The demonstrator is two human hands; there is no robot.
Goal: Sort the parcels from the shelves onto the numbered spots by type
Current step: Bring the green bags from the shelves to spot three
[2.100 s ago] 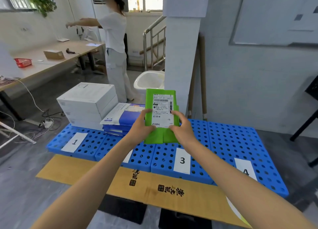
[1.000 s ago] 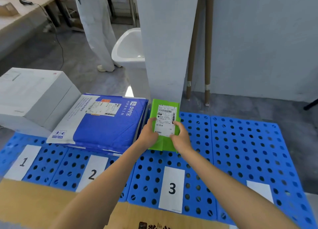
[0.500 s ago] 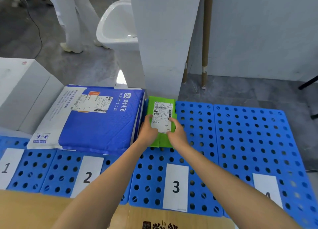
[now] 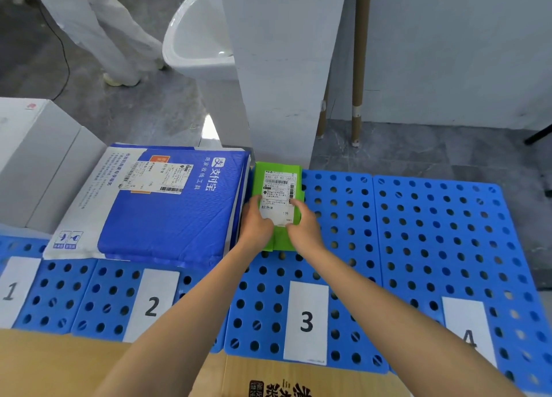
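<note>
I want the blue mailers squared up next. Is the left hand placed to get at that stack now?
Probably yes: the left hand sits right beside the blue mailers with nothing between, though it first has to let go of the green parcel it holds.

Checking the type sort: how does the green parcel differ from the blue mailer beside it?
The green parcel is smaller and narrower than the blue mailer. The green parcel lies behind label 3; the blue mailer behind label 2. The left hand and right hand hold the green parcel; neither holds the blue mailer. Both lie flat, shipping labels up.
</note>
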